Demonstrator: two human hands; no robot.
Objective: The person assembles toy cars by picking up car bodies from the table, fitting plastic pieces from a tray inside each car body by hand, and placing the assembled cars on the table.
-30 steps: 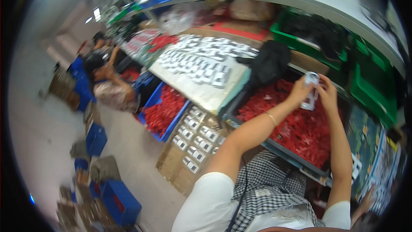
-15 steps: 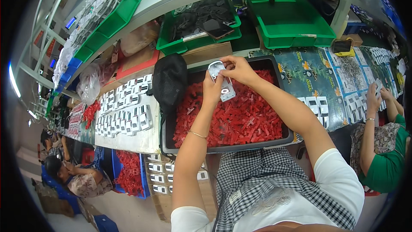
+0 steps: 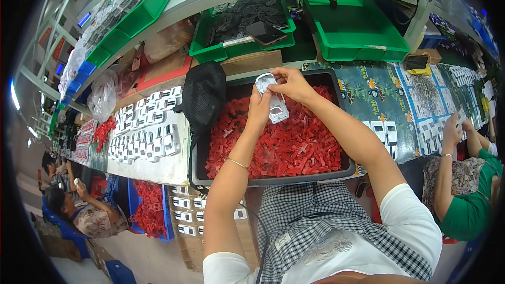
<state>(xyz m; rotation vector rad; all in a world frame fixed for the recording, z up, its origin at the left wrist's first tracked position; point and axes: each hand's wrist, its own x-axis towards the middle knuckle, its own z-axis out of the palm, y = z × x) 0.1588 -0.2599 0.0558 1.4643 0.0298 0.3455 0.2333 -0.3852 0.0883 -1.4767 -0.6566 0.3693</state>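
Note:
My left hand (image 3: 258, 108) and my right hand (image 3: 294, 87) meet above a black tray (image 3: 195, 165) filled with small red plastic pieces (image 3: 276, 150). Between their fingers is a white plastic casing (image 3: 265, 81), its hollow side showing. The left fingers wrap its lower left edge, while the right thumb and fingers pinch it from the right. Just below the hands, a second white part (image 3: 279, 111) with an oval outline shows over the red pieces. I cannot tell whether it is held or joined to the casing.
A black mesh bag (image 3: 204, 97) leans at the tray's left, beside rows of white casings (image 3: 144, 144). Green bins (image 3: 363, 31) stand behind, one with a phone (image 3: 264, 33) on its rim. A co-worker in green (image 3: 471, 197) sits at right; others sit at left.
My hands keep nearly the same hold on the casing. The round ring seen on the lower white part now shows as an oval outline. The view has shifted slightly.

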